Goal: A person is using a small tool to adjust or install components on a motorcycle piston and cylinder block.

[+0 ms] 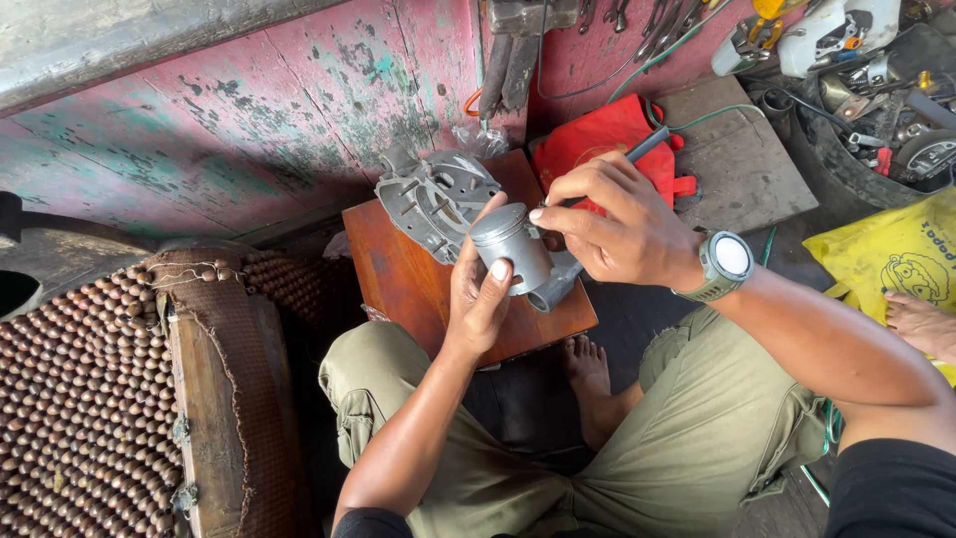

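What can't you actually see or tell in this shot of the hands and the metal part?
- Head view: the tip of the dark tool is hidden behind the right hand.
- The near side of the piston is covered by the left hand.
- The tools at top right are cut off by the frame edge and too cluttered to identify.

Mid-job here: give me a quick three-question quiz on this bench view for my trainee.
1. True or false: the left hand holds the metal piston.
2. What grey part lies on the wooden board behind the piston? A) finned metal engine part B) glass jar C) paint tin
3. What is worn on the wrist of the right hand, which grips a dark tool handle?

Key:
1. True; the fingers wrap its side above the board.
2. A, the finned metal engine part.
3. A wristwatch with a pale face and greenish strap.
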